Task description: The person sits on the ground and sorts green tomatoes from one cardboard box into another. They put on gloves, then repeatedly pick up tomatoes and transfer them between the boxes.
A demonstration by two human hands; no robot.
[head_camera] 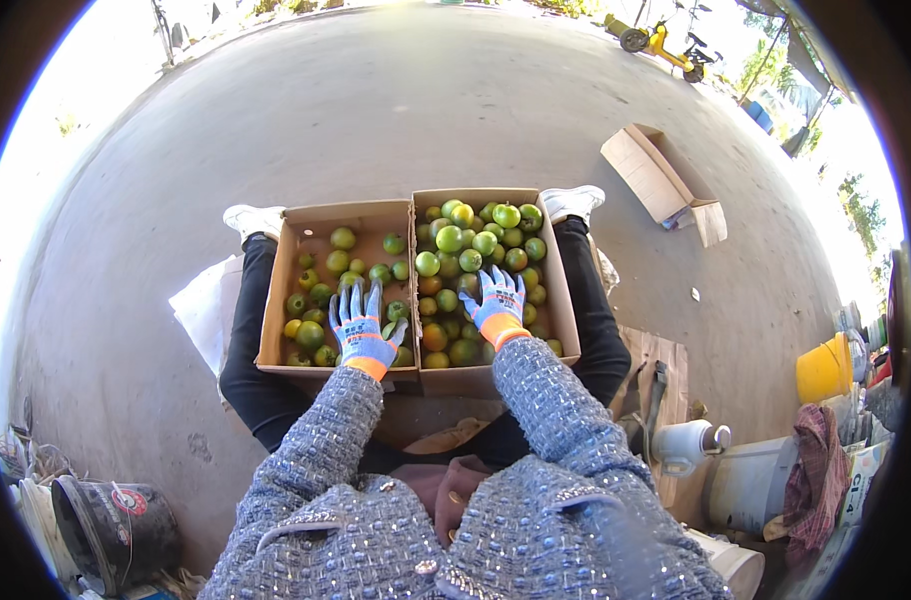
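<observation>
Two open cardboard boxes stand side by side between my legs. Scattered green tomatoes [310, 335] lie in the left box [269, 315]; the right box [563, 300] is fuller, with green and some orange-tinged tomatoes [449, 239] heaped towards its far side. My left hand [362, 330], in a blue and orange work glove, rests palm down with fingers spread over the near right part of the left box. Over the middle of the right box, my right hand [499, 300] wears a matching glove, its fingers apart on the tomatoes. What lies beneath both palms is hidden.
An open cardboard carton [662, 176] lies on the concrete floor at the upper right. To the right are a white jug [680, 442], a yellow bucket [824, 367] and a pale bucket [752, 480]. A black bucket [118, 532] stands at the lower left.
</observation>
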